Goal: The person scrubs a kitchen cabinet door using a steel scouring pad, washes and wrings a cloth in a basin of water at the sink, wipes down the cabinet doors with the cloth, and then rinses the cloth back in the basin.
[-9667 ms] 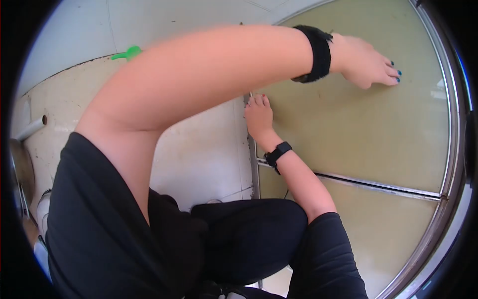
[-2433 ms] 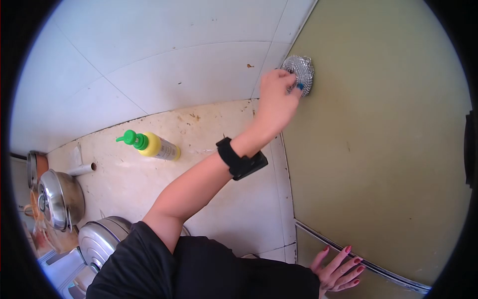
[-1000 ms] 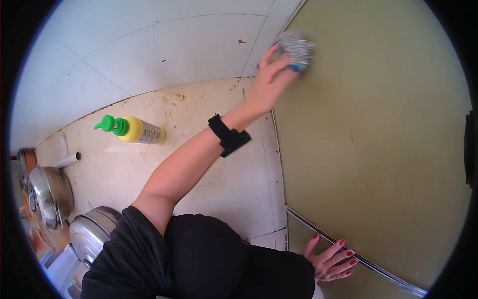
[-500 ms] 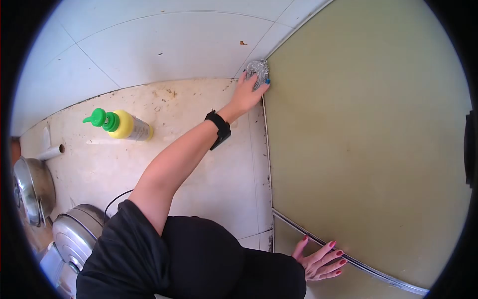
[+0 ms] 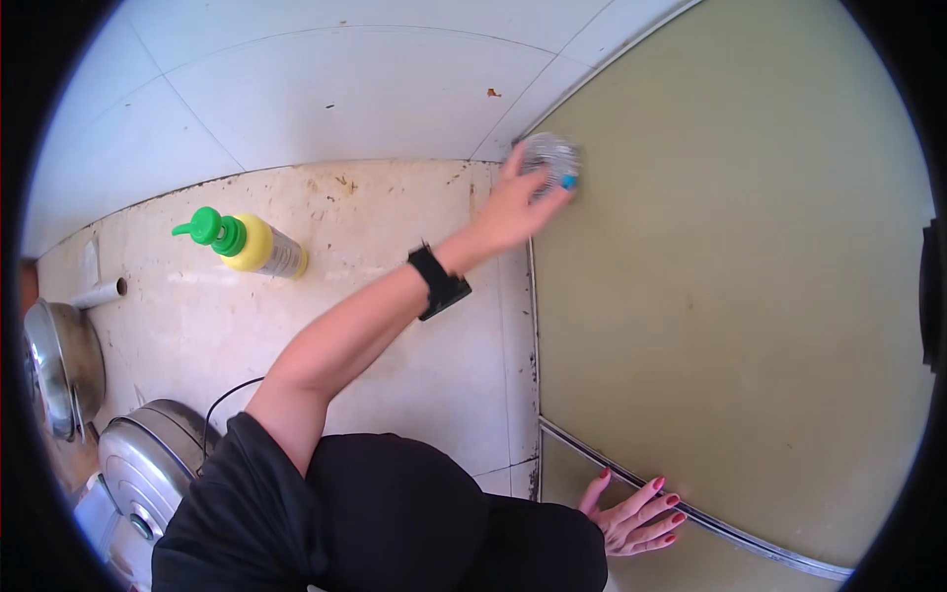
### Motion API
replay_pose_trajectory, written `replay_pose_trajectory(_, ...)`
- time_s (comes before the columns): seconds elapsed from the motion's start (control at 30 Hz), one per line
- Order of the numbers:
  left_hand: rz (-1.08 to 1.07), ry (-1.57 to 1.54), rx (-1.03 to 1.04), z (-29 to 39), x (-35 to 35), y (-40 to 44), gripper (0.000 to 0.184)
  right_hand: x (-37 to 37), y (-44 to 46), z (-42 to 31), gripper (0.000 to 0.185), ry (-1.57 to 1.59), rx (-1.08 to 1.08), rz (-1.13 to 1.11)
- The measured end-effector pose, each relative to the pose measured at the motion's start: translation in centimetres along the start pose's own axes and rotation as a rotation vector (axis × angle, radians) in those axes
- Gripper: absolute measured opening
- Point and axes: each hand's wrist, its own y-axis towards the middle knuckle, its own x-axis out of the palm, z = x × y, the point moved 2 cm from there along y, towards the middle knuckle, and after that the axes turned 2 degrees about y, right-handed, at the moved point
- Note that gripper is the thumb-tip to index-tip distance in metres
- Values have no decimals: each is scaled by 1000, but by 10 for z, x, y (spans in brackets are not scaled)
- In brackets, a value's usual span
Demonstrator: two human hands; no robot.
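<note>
Right now, I have the left hand (image 5: 508,205) closed on a scourer (image 5: 550,153), a rounded pad of silvery metal whose fine strands are smeared by blur; the blue-nailed thumb lies along its side. I see it at the upper left corner of an olive panel (image 5: 710,247), close to where the white wall (image 5: 296,99) meets the counter (image 5: 424,380). That panel is broad, flat and dull, with a few faint specks. My right hand (image 5: 636,518) grips nothing: its red-nailed fingers are spread across a ridged, shiny metal strip (image 5: 750,541). The counter looks pale and hard, with brown stains toward the wall. On it I make out a smooth yellow bottle (image 5: 258,245) with a green pump top and, at left, a pot with a polished lid (image 5: 148,474).
</note>
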Motion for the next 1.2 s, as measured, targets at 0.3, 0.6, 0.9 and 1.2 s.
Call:
replay_pose_trajectory(0.3,19,-97,-60,-32,5,13,37,-2,10,-8,64,38,-11,51)
replay_pose_trajectory(0.6,-58,-45,769,176,24,-62,33,4,2,-1,66,28,-6,13)
replay_pose_trajectory(0.9,184,86,501,132,-1,-18,28,-2,3,-1,63,103,5,7)
replay_pose_trajectory(1.2,-60,155,539,131,-5,-19,25,-4,9,-1,63,104,1,-1)
